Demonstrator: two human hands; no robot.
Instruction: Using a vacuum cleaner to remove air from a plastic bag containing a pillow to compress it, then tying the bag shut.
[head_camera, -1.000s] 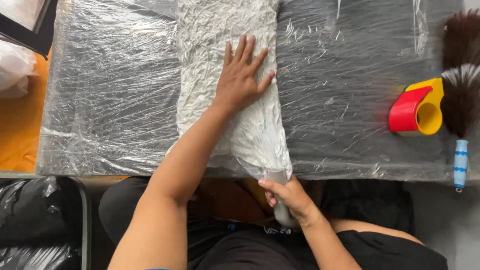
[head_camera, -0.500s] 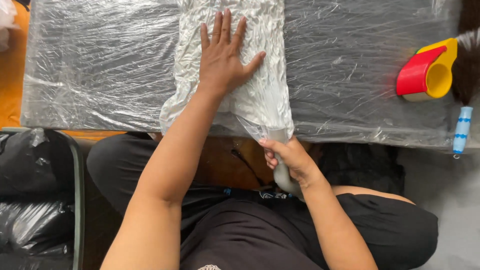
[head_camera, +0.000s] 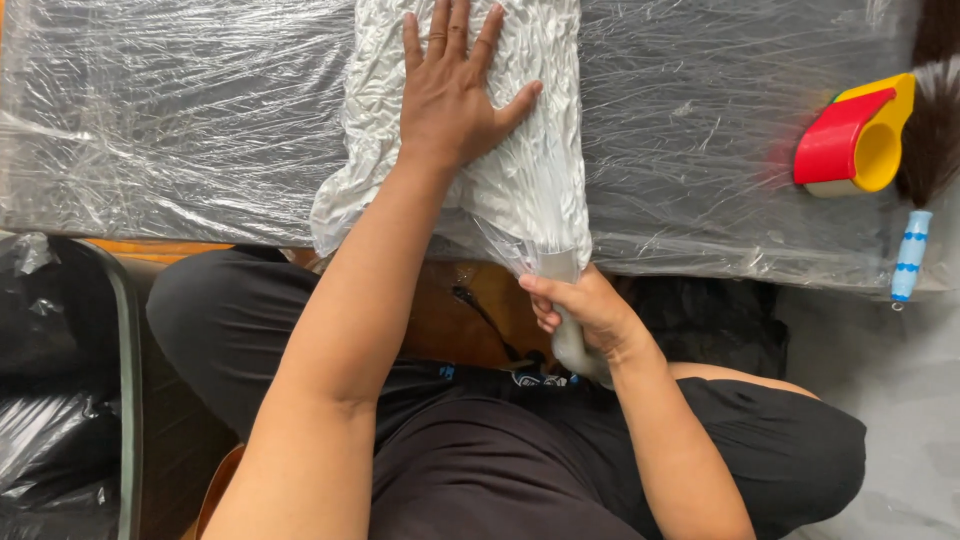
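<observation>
a table wrapped in crinkled clear plastic film (head_camera: 200, 120) fills the top of the view, a seated person's dark-clothed lap below it. on it lies a white, crumpled fluffy bundle inside a clear plastic bag (head_camera: 520, 170), its near end over the table edge. the left hand (head_camera: 452, 95) lies flat on it, fingers spread, now slightly further up the bundle than half a second ago, pressing it down. the right hand (head_camera: 580, 310) stays closed around the bag's twisted neck, pulling it toward the lap. a red-and-yellow tape dispenser (head_camera: 855, 135) and a dark feather duster with a blue-white handle (head_camera: 925, 150) sit well to the right; black bags (head_camera: 50, 380) sit at left.
</observation>
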